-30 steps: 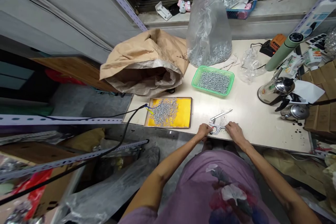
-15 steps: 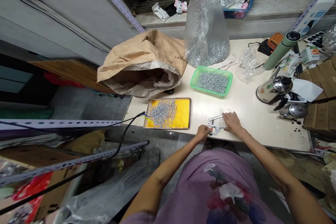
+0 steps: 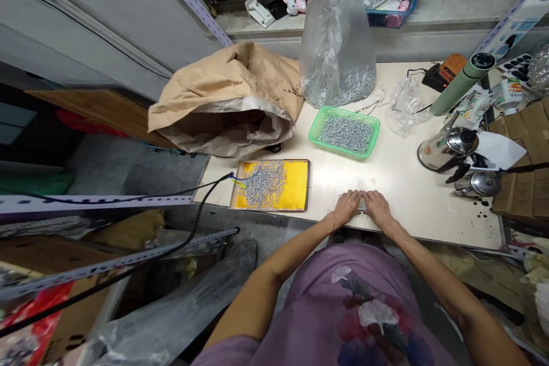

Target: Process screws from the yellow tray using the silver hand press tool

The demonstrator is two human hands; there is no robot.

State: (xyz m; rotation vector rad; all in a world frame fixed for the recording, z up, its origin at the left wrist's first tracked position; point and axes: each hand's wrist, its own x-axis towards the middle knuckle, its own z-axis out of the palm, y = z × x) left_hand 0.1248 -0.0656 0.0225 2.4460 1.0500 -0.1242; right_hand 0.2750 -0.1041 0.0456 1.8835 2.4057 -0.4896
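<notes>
My left hand (image 3: pixel 346 207) and my right hand (image 3: pixel 377 209) are side by side at the table's front edge, fingertips almost meeting. Between and beneath them is a silvery metal bracket (image 3: pixel 361 206), mostly covered by the hands. Both hands appear closed over it, though the undersides of the fingers are hidden. Left of my hands lies a shallow yellow-bottomed tray (image 3: pixel 297 186) with a heap of small metal screws (image 3: pixel 263 183) in it. Farther back, a green plastic basket (image 3: pixel 314 132) holds many similar small metal pieces (image 3: pixel 345 134).
A brown paper sack (image 3: pixel 231 80) gapes open behind the tray. Beside it stands a clear plastic bag (image 3: pixel 337 40) of metal pieces. On the right are a green flask (image 3: pixel 457 88), a steel kettle (image 3: pixel 446 148) and a small pot (image 3: pixel 478 183). A black cable (image 3: pixel 201 214) crosses at left.
My left hand has moved right and slightly up, coming close to the right hand. The bracket, plainly visible before, is now largely covered by both hands. The view has shifted slightly.
</notes>
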